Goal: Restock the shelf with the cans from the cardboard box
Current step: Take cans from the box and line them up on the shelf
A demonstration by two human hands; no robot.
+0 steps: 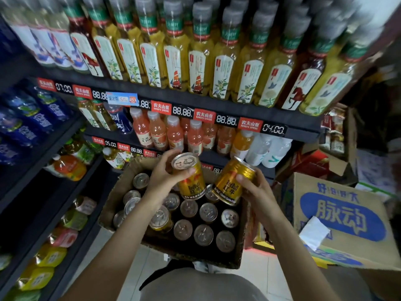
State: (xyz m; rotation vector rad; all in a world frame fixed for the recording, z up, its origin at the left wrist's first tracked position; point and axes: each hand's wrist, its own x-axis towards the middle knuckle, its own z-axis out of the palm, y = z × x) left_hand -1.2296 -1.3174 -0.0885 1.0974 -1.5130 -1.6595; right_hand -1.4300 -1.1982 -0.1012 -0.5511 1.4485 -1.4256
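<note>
An open cardboard box (pixel 112 205) sits low in front of me, holding several gold cans (pixel 208 212) standing upright with silver tops showing. My left hand (pixel 165 177) grips one gold can (pixel 191 179) held upright above the box. My right hand (pixel 258 192) grips a second gold can (pixel 232 183), tilted to the left, its base just over the box. The two held cans are side by side and nearly touching. Behind them the black shelf (pixel 217 105) carries rows of bottles.
The top shelf holds yellow tea bottles (pixel 199 59); orange juice bottles (pixel 175 133) stand one level down. A side rack (pixel 43 161) with blue and green bottles runs along the left. A closed carton with blue print (pixel 342 216) stands at the right. Pale floor tiles (pixel 134 268) lie below.
</note>
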